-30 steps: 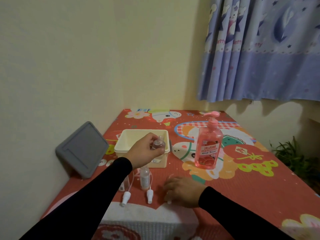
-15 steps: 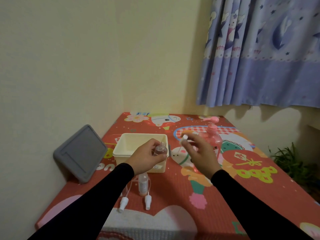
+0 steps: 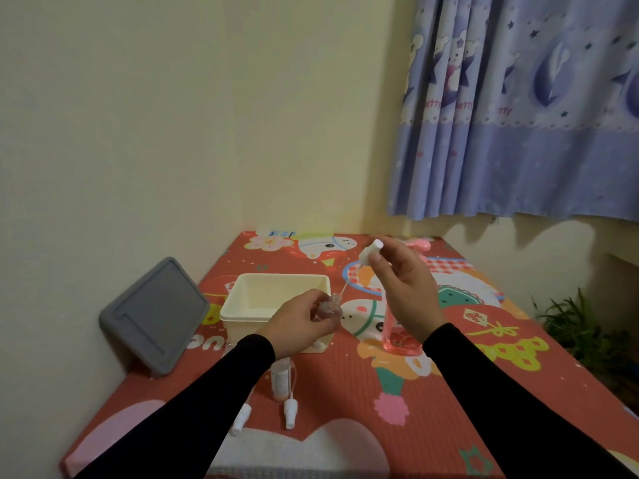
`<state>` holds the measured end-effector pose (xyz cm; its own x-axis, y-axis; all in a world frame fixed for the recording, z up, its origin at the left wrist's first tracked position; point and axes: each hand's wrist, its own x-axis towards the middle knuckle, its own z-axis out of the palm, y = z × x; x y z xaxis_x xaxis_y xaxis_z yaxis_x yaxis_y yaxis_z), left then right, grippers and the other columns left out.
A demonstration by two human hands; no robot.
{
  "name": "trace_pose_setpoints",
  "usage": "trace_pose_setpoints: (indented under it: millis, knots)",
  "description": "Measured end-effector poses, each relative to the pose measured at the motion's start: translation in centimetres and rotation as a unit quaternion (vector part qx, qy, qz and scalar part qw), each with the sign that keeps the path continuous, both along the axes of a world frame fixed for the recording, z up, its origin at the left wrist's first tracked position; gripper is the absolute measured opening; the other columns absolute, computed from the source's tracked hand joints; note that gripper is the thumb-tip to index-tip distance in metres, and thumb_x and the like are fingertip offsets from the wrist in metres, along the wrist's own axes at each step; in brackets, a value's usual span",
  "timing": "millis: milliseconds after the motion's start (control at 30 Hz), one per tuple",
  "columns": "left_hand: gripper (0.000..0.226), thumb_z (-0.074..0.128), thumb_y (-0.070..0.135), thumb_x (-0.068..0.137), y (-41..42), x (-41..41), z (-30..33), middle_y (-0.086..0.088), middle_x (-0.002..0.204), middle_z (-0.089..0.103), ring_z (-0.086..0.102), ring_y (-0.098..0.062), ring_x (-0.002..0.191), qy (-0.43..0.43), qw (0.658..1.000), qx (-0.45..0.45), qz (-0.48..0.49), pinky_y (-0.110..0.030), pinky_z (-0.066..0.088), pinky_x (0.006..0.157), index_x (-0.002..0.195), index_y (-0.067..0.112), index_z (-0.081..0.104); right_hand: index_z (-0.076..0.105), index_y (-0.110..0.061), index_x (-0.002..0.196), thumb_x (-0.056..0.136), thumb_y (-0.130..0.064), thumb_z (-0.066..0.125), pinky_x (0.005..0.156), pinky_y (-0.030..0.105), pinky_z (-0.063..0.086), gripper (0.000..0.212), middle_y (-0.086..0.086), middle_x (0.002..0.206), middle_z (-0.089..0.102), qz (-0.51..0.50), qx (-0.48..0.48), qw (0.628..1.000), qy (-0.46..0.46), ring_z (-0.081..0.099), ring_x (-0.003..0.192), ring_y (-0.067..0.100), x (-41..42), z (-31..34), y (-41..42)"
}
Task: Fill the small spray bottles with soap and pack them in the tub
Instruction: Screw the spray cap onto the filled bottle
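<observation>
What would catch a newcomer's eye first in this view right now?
The two hands raised mid-frame: the left hand holds a small clear spray bottle in front of the cream plastic tub, while the right hand pinches a white spray cap with its thin tube angled toward the bottle's neck. Behind the right hand stands a pink soap pump bottle on the red cartoon mat.

- On the blue curtain point(image 3: 518, 108) you can read pink letters, "etty", written a few times in a row. The folds hide the start of each word.
- On the red mat point(image 3: 397, 385), by the grey lid, you can see big round letters, but the lid hides part of them and you can't read them.
</observation>
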<state>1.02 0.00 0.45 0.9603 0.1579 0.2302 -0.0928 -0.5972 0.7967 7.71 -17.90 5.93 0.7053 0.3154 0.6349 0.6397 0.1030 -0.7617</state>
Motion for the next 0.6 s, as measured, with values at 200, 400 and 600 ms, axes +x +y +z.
trace_pose_setpoints:
  millis: [200, 400, 600]
  knots:
    - [0.028, 0.066, 0.043, 0.086, -0.1, 0.0, 0.1, 0.011, 0.090, 0.065, 0.062, -0.009, 0.085, 0.008, 1.000, 0.007, -0.001, -0.023, 0.050, 0.073, 0.106, 0.024, 0.059, 0.063, -0.016, 0.115, 0.096, -0.018, 0.056, 0.078, 0.010, 0.048, 0.021, -0.012, 0.100, 0.067, 0.012, 0.002, 1.000, 0.003, 0.062, 0.090, -0.007, -0.2, 0.0, 0.2]
    - [0.029, 0.066, 0.044, 0.086, -0.3, 0.1, 0.3, 0.005, 0.096, 0.067, 0.064, -0.011, 0.087, 0.007, 1.000, -0.010, -0.006, -0.018, 0.052, 0.065, 0.106, 0.024, 0.059, 0.063, -0.017, 0.119, 0.095, -0.023, 0.057, 0.088, 0.024, 0.052, 0.025, -0.005, 0.108, 0.069, 0.031, -0.031, 0.999, 0.013, 0.065, 0.103, 0.008, 0.2, -1.2, 0.4]
    - [0.035, 0.067, 0.048, 0.077, -0.8, 0.4, 0.5, 0.005, 0.096, 0.069, 0.067, -0.013, 0.092, -0.008, 0.999, -0.027, -0.022, -0.039, 0.056, 0.085, 0.104, 0.026, 0.062, 0.065, -0.019, 0.113, 0.096, -0.025, 0.056, 0.092, 0.036, 0.052, 0.021, -0.001, 0.104, 0.070, 0.051, -0.075, 0.994, 0.059, 0.065, 0.102, 0.013, 0.9, -2.9, 0.7]
